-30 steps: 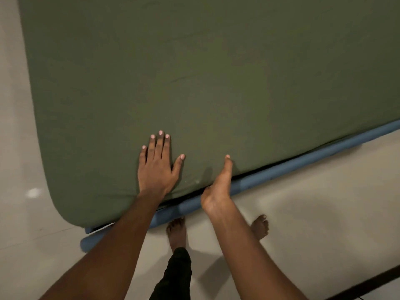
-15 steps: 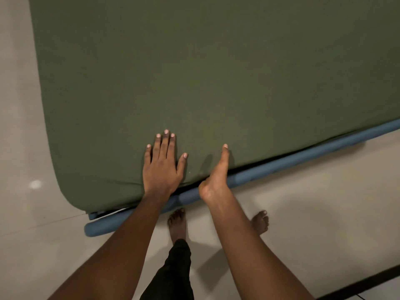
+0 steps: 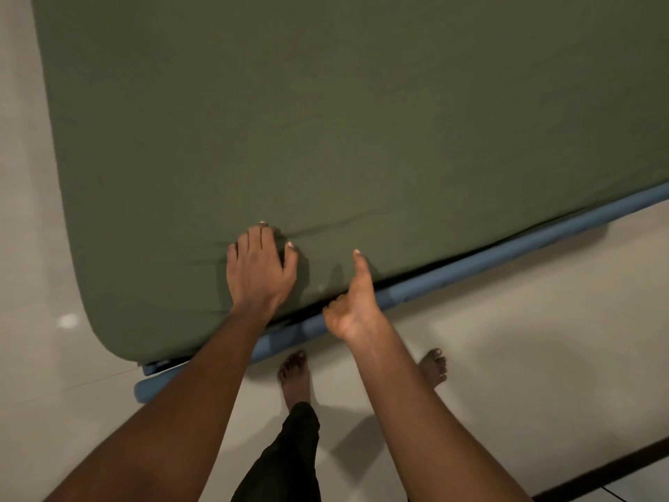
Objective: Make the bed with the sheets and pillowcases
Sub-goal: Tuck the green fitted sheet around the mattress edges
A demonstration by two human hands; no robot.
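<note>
The left hand [image 3: 259, 269], lying flat a moment ago, is now curling its fingers [image 3: 253, 239] into the green sheet [image 3: 362, 121] covering the bed [image 3: 506, 244], while the right hand [image 3: 353, 302], its grip hidden at the edge, is probably tucking it under.

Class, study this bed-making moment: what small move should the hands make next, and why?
Probably slide the left hand rightward, flattening the green sheet: creases run from its curled fingers. The right hand, fingers curled at the sheet's lower edge above the blue rail, can then tuck the slack.
</note>
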